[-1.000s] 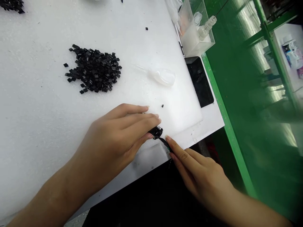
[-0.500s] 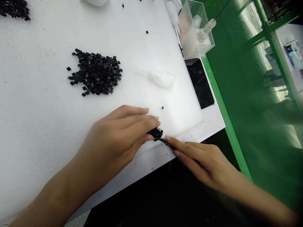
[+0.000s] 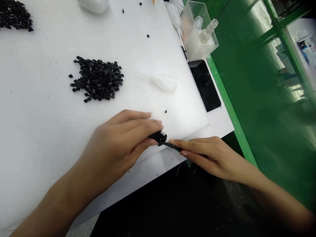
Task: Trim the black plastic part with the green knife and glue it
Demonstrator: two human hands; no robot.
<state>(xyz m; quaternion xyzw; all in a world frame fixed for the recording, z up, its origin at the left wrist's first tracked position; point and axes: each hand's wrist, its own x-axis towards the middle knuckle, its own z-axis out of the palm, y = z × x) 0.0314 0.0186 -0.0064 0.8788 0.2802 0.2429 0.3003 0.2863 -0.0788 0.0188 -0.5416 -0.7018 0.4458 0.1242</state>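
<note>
Risk: thin black tool [image 3: 174,146], pinched in fingers of our right hand [image 3: 212,154], could skid into our left hand [image 3: 116,141], being so close | left fingers pinch black part [image 3: 157,136] at foam pad's [image 3: 49,115] near edge

translucent dropper bottle [image 3: 165,82] lying on a white foam sheet [image 3: 49,131], dark-screened device [image 3: 206,87] beside the sheet's edge, clear open box [image 3: 194,51] holding a needle-tipped bottle [image 3: 209,30], green surface [image 3: 249,79] beyond

Two heaps of small flat black diamond-shaped chips [image 3: 98,79]; at least one translucent white plastic squeeze bottle [image 3: 165,82]; one clear square-sided plastic box [image 3: 194,50]; one black rectangular glass-faced device [image 3: 206,88]; one slim black tool [image 3: 171,145]; one glossy black, partly hidden piece [image 3: 155,136].
</note>
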